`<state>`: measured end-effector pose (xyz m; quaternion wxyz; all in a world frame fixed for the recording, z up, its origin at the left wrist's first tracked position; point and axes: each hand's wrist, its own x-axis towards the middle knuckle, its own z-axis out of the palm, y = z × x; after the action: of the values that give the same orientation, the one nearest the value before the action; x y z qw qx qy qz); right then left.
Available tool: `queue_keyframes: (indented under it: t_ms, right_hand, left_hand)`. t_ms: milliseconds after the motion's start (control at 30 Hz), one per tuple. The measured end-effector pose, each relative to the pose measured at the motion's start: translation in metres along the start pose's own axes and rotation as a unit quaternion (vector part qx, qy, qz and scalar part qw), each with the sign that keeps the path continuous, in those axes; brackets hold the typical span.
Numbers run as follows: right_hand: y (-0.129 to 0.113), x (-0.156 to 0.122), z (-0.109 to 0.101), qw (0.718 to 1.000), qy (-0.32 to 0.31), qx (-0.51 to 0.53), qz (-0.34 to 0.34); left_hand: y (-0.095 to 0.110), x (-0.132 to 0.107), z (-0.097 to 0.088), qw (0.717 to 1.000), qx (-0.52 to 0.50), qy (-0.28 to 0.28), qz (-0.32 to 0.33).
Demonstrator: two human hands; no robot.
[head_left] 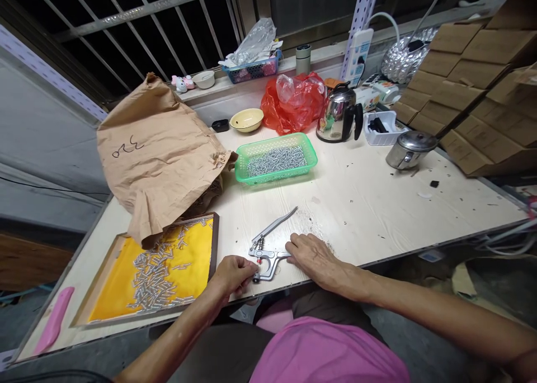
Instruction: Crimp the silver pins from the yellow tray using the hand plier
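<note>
A metal hand press tool (268,243) with a long lever lies at the table's near edge. My left hand (234,274) is pinched together at the tool's jaw, and what its fingertips hold is too small to make out. My right hand (312,255) rests on the tool's lower handle with fingers curled over it. To the left lies a yellow-lined tray (197,260) with several small metal pieces (157,277). A green basket (310,151) farther back holds many more metal pieces.
A large brown paper bag (155,148) overlaps the tray's back. A steel kettle (339,114), red plastic bag (293,100), yellow bowl (246,119), steel pot (409,148) and white bin (384,128) stand at the back. Cardboard boxes (474,75) are stacked right. A pink object (54,318) lies far left.
</note>
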<state>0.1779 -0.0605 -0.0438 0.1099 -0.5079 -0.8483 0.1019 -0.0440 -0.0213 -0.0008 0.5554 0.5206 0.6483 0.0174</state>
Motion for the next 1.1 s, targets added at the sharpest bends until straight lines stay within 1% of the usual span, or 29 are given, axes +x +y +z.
queue_keyframes:
  t_ms: [100, 200, 267, 333, 433, 533, 633, 700, 733, 767, 800, 833, 867, 900, 933, 1000, 1067, 1100]
  right_hand:
    - [0.003, 0.001, -0.014, 0.999, -0.015, 0.042, -0.013]
    - [0.012, 0.011, -0.028, 0.998, -0.022, 0.058, -0.019]
    - [0.02, 0.022, -0.031, 0.998, -0.035, 0.038, -0.018]
    - [0.026, 0.033, -0.03, 0.998, -0.054, 0.025, -0.033]
    - [0.031, 0.043, -0.028, 0.996, -0.06, 0.024, -0.054]
    - [0.028, 0.044, -0.032, 0.997, -0.059, 0.014, -0.055]
    - [0.023, 0.039, -0.039, 0.996, -0.061, 0.01, -0.056]
    - [0.02, 0.034, -0.043, 0.997, -0.058, 0.02, -0.057]
    - [0.018, 0.032, -0.044, 0.997, -0.054, 0.026, -0.057]
    - [0.016, 0.029, -0.045, 0.997, -0.05, 0.032, -0.056]
    - [0.014, 0.027, -0.044, 0.997, -0.046, 0.037, -0.056]
    - [0.012, 0.025, -0.043, 0.997, -0.042, 0.04, -0.055]
    - [0.011, 0.024, -0.041, 0.997, -0.038, 0.042, -0.053]
    - [0.009, 0.023, -0.038, 0.997, -0.033, 0.043, -0.051]
    - [0.008, 0.023, -0.035, 0.998, -0.027, 0.044, -0.049]
    - [0.008, 0.022, -0.029, 0.998, -0.014, 0.048, -0.049]
    - [0.011, 0.021, -0.027, 0.996, -0.01, 0.059, -0.059]
    - [0.014, 0.02, -0.029, 0.996, -0.016, 0.066, -0.06]
  left_hand:
    - [0.001, -0.002, 0.0, 1.0, -0.003, -0.015, -0.01]
    - [0.001, -0.005, 0.001, 1.0, 0.001, -0.017, -0.014]
    - [0.0, -0.006, 0.002, 1.0, 0.0, -0.015, -0.014]
    - [-0.001, -0.007, 0.002, 1.0, -0.006, -0.012, -0.015]
    - [-0.002, -0.007, 0.003, 1.0, -0.015, -0.007, -0.023]
    - [-0.004, -0.006, 0.004, 0.999, -0.023, -0.003, -0.03]
    - [-0.007, -0.007, 0.004, 0.999, -0.023, 0.004, -0.035]
    - [-0.008, -0.009, 0.004, 0.999, 0.001, 0.01, -0.037]
    - [-0.008, -0.012, 0.005, 0.999, 0.03, 0.025, -0.028]
    - [-0.008, -0.014, 0.006, 0.996, 0.071, 0.051, -0.003]
    - [-0.007, -0.017, 0.008, 0.988, 0.12, 0.087, 0.039]
    - [-0.006, -0.019, 0.01, 0.972, 0.172, 0.127, 0.094]
    - [-0.003, -0.019, 0.013, 0.949, 0.218, 0.164, 0.158]
    - [0.0, -0.018, 0.017, 0.921, 0.256, 0.188, 0.223]
    - [0.003, -0.016, 0.021, 0.894, 0.284, 0.197, 0.283]
    - [0.012, -0.007, 0.027, 0.85, 0.324, 0.184, 0.372]
    - [0.02, 0.004, 0.03, 0.823, 0.35, 0.151, 0.42]
    - [0.023, 0.009, 0.03, 0.818, 0.361, 0.132, 0.428]
